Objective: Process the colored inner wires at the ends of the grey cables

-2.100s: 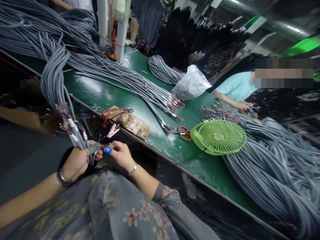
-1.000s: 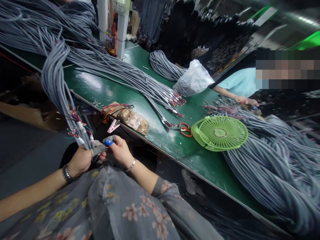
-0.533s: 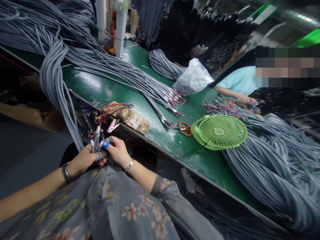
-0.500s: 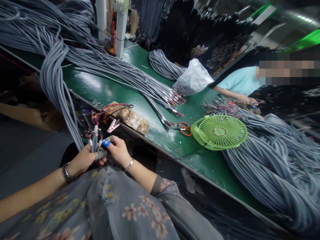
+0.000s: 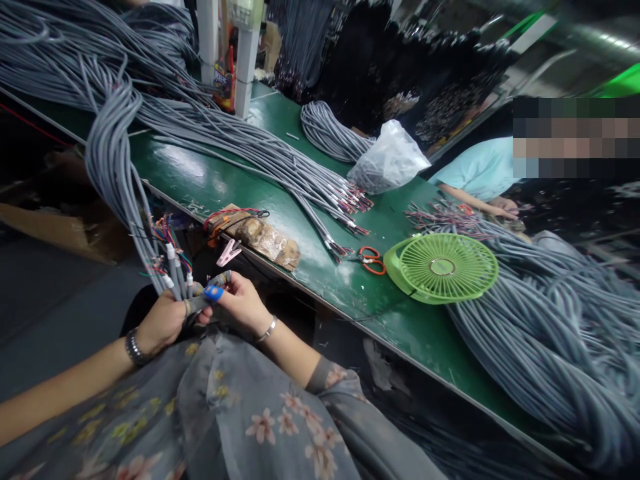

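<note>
Several grey cables with white-banded ends and thin coloured wires stick up from my left hand, which is closed round them above my lap. My right hand is pinched close beside it, with blue tape on the thumb and grey wraps on fingers. What lies between its fingertips is too small to make out. A long grey cable bundle hangs over the table edge down behind my left hand. Just above my hands, a pink clip hangs at the edge by a tape-wrapped block.
On the green table lie orange-handled scissors, a green fan, a plastic bag and more grey cables. A person's hands work across the table. A cardboard box stands at lower left.
The held cable ends have tilted left, and their coloured wires have spread up and left. My right hand has shifted slightly right. The other person's arm has moved a little.
</note>
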`<state>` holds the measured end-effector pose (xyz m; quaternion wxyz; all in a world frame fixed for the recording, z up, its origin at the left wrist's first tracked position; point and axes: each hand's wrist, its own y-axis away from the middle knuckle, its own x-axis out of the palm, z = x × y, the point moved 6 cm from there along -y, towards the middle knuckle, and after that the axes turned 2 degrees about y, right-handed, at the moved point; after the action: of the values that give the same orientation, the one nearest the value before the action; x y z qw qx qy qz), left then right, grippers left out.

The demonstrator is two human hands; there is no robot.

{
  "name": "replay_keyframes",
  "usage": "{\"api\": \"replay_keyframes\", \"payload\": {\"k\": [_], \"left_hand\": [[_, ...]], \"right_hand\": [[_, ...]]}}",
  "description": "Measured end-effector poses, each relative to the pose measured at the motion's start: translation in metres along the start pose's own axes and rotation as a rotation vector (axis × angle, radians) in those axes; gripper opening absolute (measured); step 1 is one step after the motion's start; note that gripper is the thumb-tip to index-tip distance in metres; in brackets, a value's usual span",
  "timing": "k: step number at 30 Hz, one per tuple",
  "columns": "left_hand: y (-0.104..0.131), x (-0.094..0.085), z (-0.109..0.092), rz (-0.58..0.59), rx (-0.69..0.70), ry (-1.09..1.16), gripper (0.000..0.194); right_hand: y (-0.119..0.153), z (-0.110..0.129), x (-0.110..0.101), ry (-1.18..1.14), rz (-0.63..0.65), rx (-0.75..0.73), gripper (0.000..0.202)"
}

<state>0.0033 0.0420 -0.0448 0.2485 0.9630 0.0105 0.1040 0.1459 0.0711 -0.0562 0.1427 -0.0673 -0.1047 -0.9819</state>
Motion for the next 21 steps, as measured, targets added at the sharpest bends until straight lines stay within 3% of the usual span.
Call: {"api": "replay_keyframes", "payload": {"k": [6, 11, 14, 21], "left_hand": [[0.001, -0.002, 0.005, -0.020, -0.003, -0.029, 0.038], [-0.001, -0.004, 0.001, -0.046, 0.041, 0.013, 0.037], [-0.001, -0.002, -0.002, -0.045, 0.068, 0.021, 0.034], [-0.004, -0.004, 0.006, -0.094, 0.000, 0.035, 0.041]], "right_hand": [[-0.003, 0.002, 0.006, 0.054, 0.031, 0.008, 0.054], [-0.001, -0.004, -0.001, 0.003, -0.089, -0.002, 0.041], [-0.002, -0.008, -0.006, -0.038, -0.127, 0.030, 0.043], [-0.006, -0.003, 0.003, -0.046, -0.018, 0.004, 0.056]]}}
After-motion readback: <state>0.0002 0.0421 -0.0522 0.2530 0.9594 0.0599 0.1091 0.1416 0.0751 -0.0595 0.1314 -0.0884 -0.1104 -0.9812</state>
